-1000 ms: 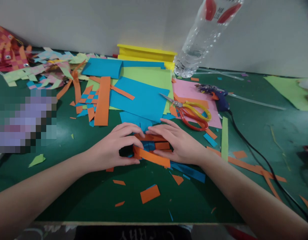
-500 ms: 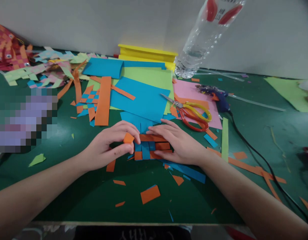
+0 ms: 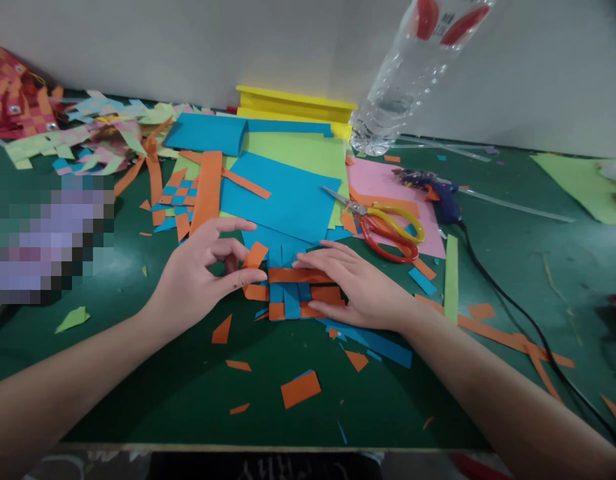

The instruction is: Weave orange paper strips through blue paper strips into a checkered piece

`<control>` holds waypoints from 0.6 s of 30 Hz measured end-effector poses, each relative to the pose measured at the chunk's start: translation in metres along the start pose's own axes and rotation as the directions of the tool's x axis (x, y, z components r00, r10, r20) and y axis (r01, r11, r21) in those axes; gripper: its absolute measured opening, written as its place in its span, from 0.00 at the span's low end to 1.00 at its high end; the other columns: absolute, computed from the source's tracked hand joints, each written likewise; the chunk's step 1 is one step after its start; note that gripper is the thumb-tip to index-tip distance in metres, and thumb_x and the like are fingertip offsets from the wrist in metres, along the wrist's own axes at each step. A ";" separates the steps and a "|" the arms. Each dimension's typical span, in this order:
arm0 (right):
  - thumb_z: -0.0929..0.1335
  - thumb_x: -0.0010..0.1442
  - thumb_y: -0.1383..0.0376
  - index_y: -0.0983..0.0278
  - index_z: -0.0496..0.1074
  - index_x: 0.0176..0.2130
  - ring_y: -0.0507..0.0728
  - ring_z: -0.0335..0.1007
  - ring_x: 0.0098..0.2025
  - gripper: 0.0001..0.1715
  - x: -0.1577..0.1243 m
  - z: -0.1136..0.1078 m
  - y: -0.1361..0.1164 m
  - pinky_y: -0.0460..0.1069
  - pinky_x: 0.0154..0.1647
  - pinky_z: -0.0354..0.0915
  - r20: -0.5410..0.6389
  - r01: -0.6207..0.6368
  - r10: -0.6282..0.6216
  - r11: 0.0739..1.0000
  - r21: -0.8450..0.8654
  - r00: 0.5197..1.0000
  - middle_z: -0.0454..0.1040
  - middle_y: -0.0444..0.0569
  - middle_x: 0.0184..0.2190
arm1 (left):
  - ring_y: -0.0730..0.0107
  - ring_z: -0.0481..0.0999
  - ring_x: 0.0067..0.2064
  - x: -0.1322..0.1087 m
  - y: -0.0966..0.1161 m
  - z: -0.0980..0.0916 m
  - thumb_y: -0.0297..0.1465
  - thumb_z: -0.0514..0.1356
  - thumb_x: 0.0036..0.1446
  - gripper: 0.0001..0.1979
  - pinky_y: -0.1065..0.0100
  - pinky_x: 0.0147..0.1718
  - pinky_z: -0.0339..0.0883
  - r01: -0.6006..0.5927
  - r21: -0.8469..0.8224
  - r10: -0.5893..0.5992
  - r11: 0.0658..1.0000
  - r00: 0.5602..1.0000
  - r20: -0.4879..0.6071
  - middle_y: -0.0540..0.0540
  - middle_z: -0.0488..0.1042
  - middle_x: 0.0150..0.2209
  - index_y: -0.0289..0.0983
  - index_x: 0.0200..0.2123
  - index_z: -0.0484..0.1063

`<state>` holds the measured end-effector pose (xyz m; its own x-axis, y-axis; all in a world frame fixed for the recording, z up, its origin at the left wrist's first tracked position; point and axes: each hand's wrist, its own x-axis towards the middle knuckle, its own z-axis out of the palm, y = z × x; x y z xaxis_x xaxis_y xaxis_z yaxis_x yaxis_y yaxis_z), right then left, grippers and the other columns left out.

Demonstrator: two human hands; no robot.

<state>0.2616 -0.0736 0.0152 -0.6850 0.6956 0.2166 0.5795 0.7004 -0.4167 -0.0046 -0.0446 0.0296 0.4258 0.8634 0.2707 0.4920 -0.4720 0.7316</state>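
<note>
Blue and orange paper strips are woven together into a small piece (image 3: 292, 300) on the table in front of me. My right hand (image 3: 361, 287) lies over its right side, fingers stretched out and pressing on an orange strip (image 3: 301, 275) that crosses the weave. At the left edge, my left hand (image 3: 198, 267) pinches a bent orange paper strip (image 3: 257, 255) between its thumb and a curled finger, with the index finger lifted away. My right palm hides part of the weave.
Scissors (image 3: 388, 227) and a glue gun (image 3: 435, 193) with a black cord lie to the right. Behind are blue sheets (image 3: 283, 197), a water bottle (image 3: 398, 87) and a yellow holder (image 3: 295, 100). Paper scraps (image 3: 301, 389) lie in front; woven pieces (image 3: 23, 100) are far left.
My left hand has shifted slightly left and its index finger has lifted and straightened. More of the bent orange strip shows at the weave's left edge. My right hand stays put.
</note>
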 end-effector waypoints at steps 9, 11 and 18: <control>0.67 0.62 0.58 0.63 0.55 0.63 0.62 0.64 0.60 0.34 0.000 0.000 0.000 0.65 0.64 0.58 -0.007 -0.007 0.007 1.000 0.005 1.000 0.71 0.55 0.55 | 0.70 0.76 0.32 0.000 -0.001 -0.002 0.44 0.58 0.62 0.12 0.69 0.33 0.70 -0.233 0.185 0.231 0.955 0.972 0.032 0.50 0.79 0.34 0.42 0.41 0.73; 0.67 0.63 0.58 0.63 0.55 0.63 0.62 0.64 0.61 0.34 0.000 -0.001 -0.001 0.65 0.63 0.58 -0.007 -0.010 0.010 1.000 -0.003 1.000 0.72 0.55 0.55 | 0.68 0.77 0.36 0.002 -0.001 -0.005 0.43 0.58 0.63 0.12 0.69 0.35 0.70 -0.251 0.171 0.243 0.953 0.968 0.067 0.49 0.79 0.36 0.41 0.41 0.74; 0.66 0.64 0.58 0.65 0.54 0.63 0.61 0.63 0.61 0.33 -0.001 0.000 0.000 0.64 0.64 0.58 -0.003 -0.006 0.006 1.000 -0.017 1.000 0.72 0.55 0.55 | 0.73 0.78 0.36 0.008 -0.004 -0.011 0.33 0.58 0.64 0.07 0.75 0.32 0.69 -0.221 0.040 0.208 0.974 0.954 0.217 0.50 0.79 0.36 0.40 0.40 0.76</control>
<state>0.2618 -0.0742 0.0151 -0.6804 0.7000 0.2171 0.5909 0.6992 -0.4025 -0.0109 -0.0336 0.0357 0.6729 0.6869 0.2746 0.4157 -0.6582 0.6277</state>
